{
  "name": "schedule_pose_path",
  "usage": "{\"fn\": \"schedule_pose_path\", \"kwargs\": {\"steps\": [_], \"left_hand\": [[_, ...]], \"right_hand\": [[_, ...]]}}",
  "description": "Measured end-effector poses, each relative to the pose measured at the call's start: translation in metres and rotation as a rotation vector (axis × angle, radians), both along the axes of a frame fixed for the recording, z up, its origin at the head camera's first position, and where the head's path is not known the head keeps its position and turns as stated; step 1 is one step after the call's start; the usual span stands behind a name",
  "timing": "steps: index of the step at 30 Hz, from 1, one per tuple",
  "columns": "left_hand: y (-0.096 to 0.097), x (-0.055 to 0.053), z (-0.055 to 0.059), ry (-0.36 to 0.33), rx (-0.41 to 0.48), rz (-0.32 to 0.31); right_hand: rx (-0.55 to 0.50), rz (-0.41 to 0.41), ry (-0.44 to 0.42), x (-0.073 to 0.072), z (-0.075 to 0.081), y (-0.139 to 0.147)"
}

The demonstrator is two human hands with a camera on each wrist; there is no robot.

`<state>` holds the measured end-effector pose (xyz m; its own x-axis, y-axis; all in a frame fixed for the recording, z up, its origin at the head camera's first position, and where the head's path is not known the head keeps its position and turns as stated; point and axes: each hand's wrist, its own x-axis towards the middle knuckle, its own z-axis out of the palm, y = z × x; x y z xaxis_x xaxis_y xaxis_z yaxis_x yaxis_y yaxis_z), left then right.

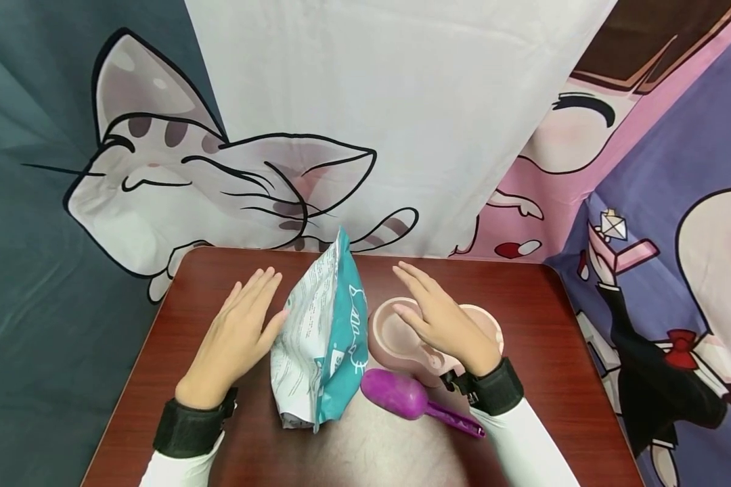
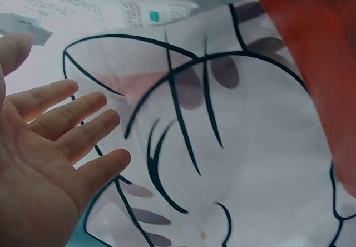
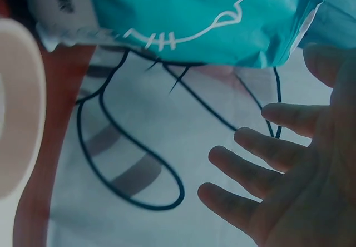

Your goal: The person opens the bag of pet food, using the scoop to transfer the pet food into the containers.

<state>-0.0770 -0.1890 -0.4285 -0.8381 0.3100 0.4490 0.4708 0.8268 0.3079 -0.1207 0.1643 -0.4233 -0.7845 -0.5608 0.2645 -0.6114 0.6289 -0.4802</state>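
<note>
Cartoon-cat cloth [image 1: 402, 101] hangs behind a reddish-brown worktop [image 1: 542, 352], seen from my remote post through a head camera and two wrist cameras. Center, a teal-and-white bag [image 1: 319, 338] stands upright between two hands. At its left side, the left hand [image 1: 231, 341] has its fingers extended, the grip relaxed (whether the thumb touches the bag, I cannot tell). Opposite, the right hand [image 1: 441, 321] shows me the same straight-fingered, loosened grip, held above a pink double bowl [image 1: 390, 335] just right of the bag. Nearer my viewpoint, a purple scoop [image 1: 396, 393] lies beside the bag's base, its handle angled toward the lower right. Black cuffs [image 1: 189, 429] wrap both wrists.
</note>
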Motion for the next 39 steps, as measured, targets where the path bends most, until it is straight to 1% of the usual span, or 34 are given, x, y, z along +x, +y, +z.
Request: {"fn": "schedule_pose_path", "kwargs": {"steps": [4,7,10,13,16,19,22,25,28,32,36,39], "left_hand": [[0.007,-0.005,0.007,-0.003,-0.016,-0.028],[0.014,-0.01,0.014,0.012,-0.034,-0.044],[0.022,-0.017,0.022,0.028,-0.027,-0.074],[0.03,-0.024,0.031,0.025,0.035,-0.127],[0.037,-0.03,0.038,0.0,0.111,-0.172],[0.041,-0.034,0.043,-0.044,0.169,-0.202],[0.044,-0.037,0.046,-0.099,0.221,-0.231],[0.046,-0.039,0.049,-0.158,0.28,-0.244],[0.048,-0.041,0.051,-0.21,0.345,-0.227],[0.053,-0.043,0.055,-0.273,0.403,-0.181],[0.06,-0.047,0.061,-0.342,0.446,-0.114],[0.066,-0.053,0.067,-0.363,0.457,-0.063]], "right_hand": [[-0.009,0.013,0.019,-0.005,0.004,-0.012],[-0.02,0.012,0.021,-0.008,0.007,-0.02],[-0.038,0.016,0.011,-0.01,0.01,-0.028],[-0.06,0.028,-0.01,-0.012,0.012,-0.036],[-0.085,0.046,-0.031,-0.013,0.015,-0.043],[-0.105,0.07,-0.036,-0.014,0.018,-0.049],[-0.116,0.1,-0.021,-0.016,0.021,-0.056],[-0.129,0.12,-0.016,-0.017,0.024,-0.063],[-0.136,0.127,-0.028,-0.018,0.028,-0.068],[-0.142,0.131,-0.042,-0.018,0.03,-0.073],[-0.152,0.137,-0.052,-0.017,0.031,-0.074],[-0.158,0.139,-0.055,-0.017,0.031,-0.075]]}}
